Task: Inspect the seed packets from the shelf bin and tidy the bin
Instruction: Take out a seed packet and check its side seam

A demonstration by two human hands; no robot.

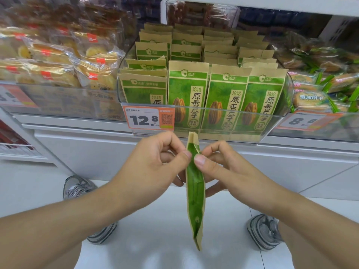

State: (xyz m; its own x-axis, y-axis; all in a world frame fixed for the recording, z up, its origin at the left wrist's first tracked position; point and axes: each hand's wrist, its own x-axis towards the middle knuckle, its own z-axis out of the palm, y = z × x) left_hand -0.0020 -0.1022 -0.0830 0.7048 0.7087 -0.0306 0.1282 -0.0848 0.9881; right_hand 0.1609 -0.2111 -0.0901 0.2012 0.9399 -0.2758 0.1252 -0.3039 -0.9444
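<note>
Bright, even indoor light fills the frame, with no hard shadows. The white floor (174, 220) at the bottom is nearly washed out, with only faint grey shading beneath the arms. Soft glare streaks the clear front wall of the shelf bin (272, 121) at centre right. Wide-angle distortion bends the shelf edges toward the corners. The upper left and far right are soft and smeared, while the centre stays fairly sharp.

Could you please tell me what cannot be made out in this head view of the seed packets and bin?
- Held seed packet: edge-on, faces unseen; left hand and right hand pinch it.
- Back rows in clear bin: hidden by front packets.
- Price tag: small print too small.
- Upper shelf goods: blurred.
</note>
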